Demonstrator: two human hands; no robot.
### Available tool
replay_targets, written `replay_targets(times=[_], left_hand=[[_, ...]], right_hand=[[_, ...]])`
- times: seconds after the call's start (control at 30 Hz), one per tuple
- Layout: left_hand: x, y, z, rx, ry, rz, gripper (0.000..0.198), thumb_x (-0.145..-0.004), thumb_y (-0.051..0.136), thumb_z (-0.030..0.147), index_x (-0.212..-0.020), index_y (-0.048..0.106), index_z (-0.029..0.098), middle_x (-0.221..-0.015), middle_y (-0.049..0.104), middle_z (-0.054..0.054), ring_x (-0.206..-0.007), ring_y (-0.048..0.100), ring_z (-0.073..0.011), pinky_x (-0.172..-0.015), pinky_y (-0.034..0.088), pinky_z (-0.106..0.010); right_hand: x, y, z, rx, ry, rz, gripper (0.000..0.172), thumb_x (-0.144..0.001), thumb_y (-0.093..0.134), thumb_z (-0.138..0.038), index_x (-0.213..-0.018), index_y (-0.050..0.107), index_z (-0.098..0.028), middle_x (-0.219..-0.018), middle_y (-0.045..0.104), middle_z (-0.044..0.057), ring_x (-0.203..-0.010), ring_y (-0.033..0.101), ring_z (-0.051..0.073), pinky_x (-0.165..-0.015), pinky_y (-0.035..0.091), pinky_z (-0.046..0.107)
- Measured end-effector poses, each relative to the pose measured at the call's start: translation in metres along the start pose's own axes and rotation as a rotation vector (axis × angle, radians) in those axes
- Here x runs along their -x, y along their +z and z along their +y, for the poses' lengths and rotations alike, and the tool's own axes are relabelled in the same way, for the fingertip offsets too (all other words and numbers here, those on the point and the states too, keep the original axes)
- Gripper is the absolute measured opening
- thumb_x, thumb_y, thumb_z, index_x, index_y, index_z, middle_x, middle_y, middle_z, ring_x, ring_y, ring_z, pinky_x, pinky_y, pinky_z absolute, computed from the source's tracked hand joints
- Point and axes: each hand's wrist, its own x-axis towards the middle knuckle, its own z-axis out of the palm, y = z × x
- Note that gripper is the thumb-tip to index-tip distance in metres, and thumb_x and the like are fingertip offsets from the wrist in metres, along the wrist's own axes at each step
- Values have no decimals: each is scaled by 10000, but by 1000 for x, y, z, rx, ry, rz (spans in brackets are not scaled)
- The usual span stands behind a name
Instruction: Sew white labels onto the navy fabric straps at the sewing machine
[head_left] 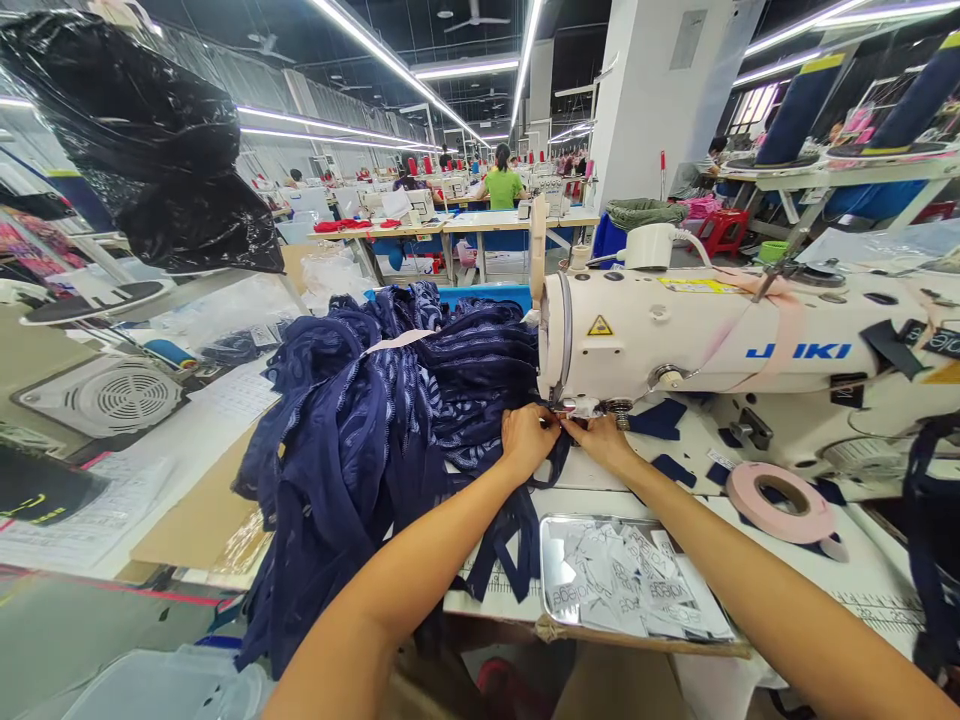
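Note:
Both my hands meet under the needle end of a white JUKI sewing machine (720,345). My left hand (529,435) has its fingers curled and pinched on dark blue fabric (390,420) at the presser foot. My right hand (600,438) is closed too, pressing the same fabric from the right side. The fabric is a big heap of navy patterned garments piled to the left of the machine, with strips hanging over the table's front edge. The needle itself is hidden behind my fingers.
A metal tray (551,560) of white printed labels lies at the table's front. A pink tape roll (780,500) rests right of it. A black plastic bag (150,140) hangs upper left. Cardboard (195,520) and papers lie left. A person in green (502,180) sits at far tables.

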Motion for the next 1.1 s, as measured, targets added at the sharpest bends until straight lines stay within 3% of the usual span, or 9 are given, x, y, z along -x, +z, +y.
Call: replay_targets(times=[0.27,0.43,0.67,0.87,1.1], left_hand=[[1,-2,1,27,-13,-10,144,-752,557,210,-771,698,183,-824,695,-28,-770,629,-174,-775,414,-282],[2,-3,2,46,-17,-17,146,-752,556,206,-774,699,181,-832,696,-27,-773,629,-174,-793,415,-287],[3,-3,1,56,-12,-27,144,-753,559,197,-788,698,184,-828,694,-30,-791,627,-177,-820,411,-296],[5,-4,-1,85,5,-50,176,-739,564,160,-854,694,186,-849,688,-29,-787,623,-162,-770,431,-258],[7,-3,-4,69,56,-30,193,-746,550,134,-874,691,159,-848,685,-43,-773,618,-155,-738,423,-237]], right_hand=[[0,-6,-8,63,98,-22,308,-863,403,-304,-865,698,-216,-728,661,91,-826,582,261,-773,403,390],[0,-7,-9,62,96,-14,292,-866,407,-305,-923,682,-226,-823,684,69,-881,587,242,-829,392,381],[1,-10,-11,75,95,-19,306,-867,407,-315,-920,678,-183,-903,680,114,-928,584,258,-853,379,386],[3,-10,-11,74,83,-6,302,-866,395,-302,-992,645,-189,-942,670,108,-956,566,251,-875,360,397],[6,-16,-11,68,123,-10,319,-858,389,-303,-964,653,-158,-939,659,142,-926,560,291,-807,393,423]])
